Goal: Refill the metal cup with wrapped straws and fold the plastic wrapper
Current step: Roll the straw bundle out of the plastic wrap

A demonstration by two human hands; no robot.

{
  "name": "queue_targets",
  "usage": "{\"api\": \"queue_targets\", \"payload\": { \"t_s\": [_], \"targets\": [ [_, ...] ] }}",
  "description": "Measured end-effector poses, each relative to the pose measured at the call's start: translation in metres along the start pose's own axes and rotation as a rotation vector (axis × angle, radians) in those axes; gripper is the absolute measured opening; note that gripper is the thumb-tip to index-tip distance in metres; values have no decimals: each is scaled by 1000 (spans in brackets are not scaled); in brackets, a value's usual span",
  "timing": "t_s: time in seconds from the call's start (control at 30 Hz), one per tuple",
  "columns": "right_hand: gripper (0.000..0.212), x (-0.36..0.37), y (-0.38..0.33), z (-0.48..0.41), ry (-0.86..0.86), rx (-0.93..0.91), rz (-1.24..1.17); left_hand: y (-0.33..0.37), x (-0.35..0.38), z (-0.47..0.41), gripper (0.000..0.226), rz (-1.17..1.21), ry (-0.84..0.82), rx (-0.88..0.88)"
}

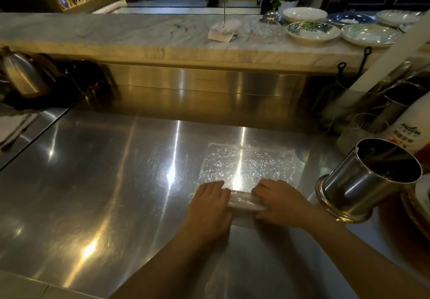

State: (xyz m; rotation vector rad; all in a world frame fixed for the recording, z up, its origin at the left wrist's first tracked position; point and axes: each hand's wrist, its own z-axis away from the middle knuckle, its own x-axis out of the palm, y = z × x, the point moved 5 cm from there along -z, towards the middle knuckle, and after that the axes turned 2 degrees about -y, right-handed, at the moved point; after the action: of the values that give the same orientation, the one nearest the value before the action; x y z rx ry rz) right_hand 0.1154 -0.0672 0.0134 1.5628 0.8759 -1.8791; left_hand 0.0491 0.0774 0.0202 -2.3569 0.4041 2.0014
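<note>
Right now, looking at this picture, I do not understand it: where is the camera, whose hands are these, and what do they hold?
There is no machine here. A person wears a wide camera on the head, so you look forward and down at that person's own two bare hands. The left hand and the right hand press down on a clear plastic wrapper that lies on a steel counter. The near end of the wrapper is folded or rolled into a thick strip between the hands; the far part lies flat. To the right stands a metal cup, with thin sticks inside, probably the straws, though it is dark there. Behind, a marble ledge carries plates.
</note>
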Motion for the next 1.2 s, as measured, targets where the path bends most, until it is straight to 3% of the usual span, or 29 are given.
{"api": "queue_targets", "payload": {
  "t_s": [0.13, 0.23, 0.3, 0.43, 0.53, 0.63, 0.77, 0.83, 1.0, 1.2],
  "targets": [
    [30, -4, 6, 15, 40, 39, -293, -2, 1, 14, 33, 16, -5, -10],
    [13, 0, 11, 12, 40, 145, -316, -4, 6, 6, 17, 9, -169, 27],
    [26, 8, 14, 9, -59, 234, -328, -9, 8, 1, 27, 50, -254, 12],
    [84, 25, 17, 9, -248, 324, -311, -17, 12, -8, 62, 50, -420, 9],
    [66, 28, 13, 12, -300, 275, -277, -18, 15, -9, 58, 51, -575, 12],
    [41, 23, 9, 13, -230, 225, -221, -19, 10, -10, 54, 65, -451, -2],
    [29, 4, 4, 14, 95, 135, 15, -11, -3, -8, 35, -75, -104, 8],
    [26, -1, -3, 18, 151, 52, 75, -5, -5, -5, 33, -108, -7, 0],
    [34, 6, -10, 38, 116, -77, -64, 4, 4, 18, 29, 12, 15, 33],
    [35, 8, -1, 38, 133, 47, -205, 4, 3, 26, 29, 156, -44, -44]
  ]
}}
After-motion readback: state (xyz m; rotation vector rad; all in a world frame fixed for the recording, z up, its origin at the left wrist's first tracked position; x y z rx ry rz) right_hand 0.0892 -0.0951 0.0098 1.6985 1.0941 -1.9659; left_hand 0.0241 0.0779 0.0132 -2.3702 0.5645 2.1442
